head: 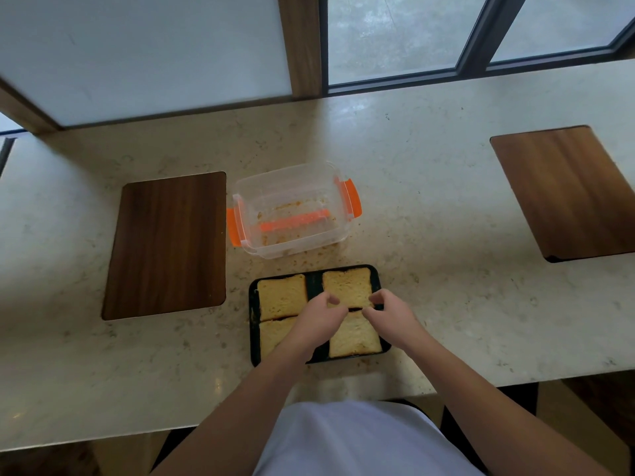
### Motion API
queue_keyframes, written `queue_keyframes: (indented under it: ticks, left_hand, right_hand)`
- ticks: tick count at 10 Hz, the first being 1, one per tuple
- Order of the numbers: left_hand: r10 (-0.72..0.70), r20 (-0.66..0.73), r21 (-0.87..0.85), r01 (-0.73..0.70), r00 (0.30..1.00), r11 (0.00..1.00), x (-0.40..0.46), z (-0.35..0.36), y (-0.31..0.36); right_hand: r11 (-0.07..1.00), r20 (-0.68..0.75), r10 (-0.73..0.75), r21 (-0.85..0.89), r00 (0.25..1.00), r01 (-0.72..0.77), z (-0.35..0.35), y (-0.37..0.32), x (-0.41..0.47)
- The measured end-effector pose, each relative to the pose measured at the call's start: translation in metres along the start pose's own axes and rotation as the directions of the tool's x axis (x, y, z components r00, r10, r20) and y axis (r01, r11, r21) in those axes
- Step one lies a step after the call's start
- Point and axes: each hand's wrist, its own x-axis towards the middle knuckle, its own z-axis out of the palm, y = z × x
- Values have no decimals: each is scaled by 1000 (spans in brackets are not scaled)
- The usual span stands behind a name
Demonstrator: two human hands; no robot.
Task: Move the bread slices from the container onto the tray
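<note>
Hovering over the black rectangular tray (253, 305), the left hand (318, 317) and right hand (390, 312) are curling loosely, gripping nothing, while 4 pale toasted bread slices (282, 297) are lying flat on it (the clear orange-clipped plastic container (292, 209) is sitting just behind, holding only crumbs).

Pale marbled counter (429, 207) spreads under my grip, running far to both sides. Dark wooden board (166, 245) lies flat well left of my grip, set into counter. Lighter wooden board (567, 190) sits well right of my grip and farther off, angled. Frosted panel (144, 53) stands ahead, to left. Wooden post (300, 42) straight ahead. Dark-framed window (474, 32) ahead, to right. My white shirt (354, 441) below.
</note>
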Motion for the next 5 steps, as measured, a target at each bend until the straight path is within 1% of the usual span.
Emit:
queue_keyframes:
  ticks: [1, 2, 3, 4, 5]
  left_hand:
    - [85, -42, 131, -79, 995, 988, -8, -3, -2]
    - [369, -163, 505, -245, 915, 828, -19, -4, -5]
    - [538, -190, 662, -297, 821, 688, -25, -10, -6]
    - [543, -143, 720, -289, 828, 631, -29, -20, -7]
    - [489, -91, 750, -264, 867, 606, -25, -28, -7]
  right_hand:
    - [999, -31, -23, -24, 999, 23, 0, -1, -2]
    - [987, -134, -114, -127, 984, 97, 1, -5, -8]
    - [955, -164, -220, -236, 962, 178, 9, -15, -11]
    - [905, -136, -322, -334, 937, 263, 24, -32, -15]
    - [846, -98, -386, -433, 917, 310, 42, -46, -15]
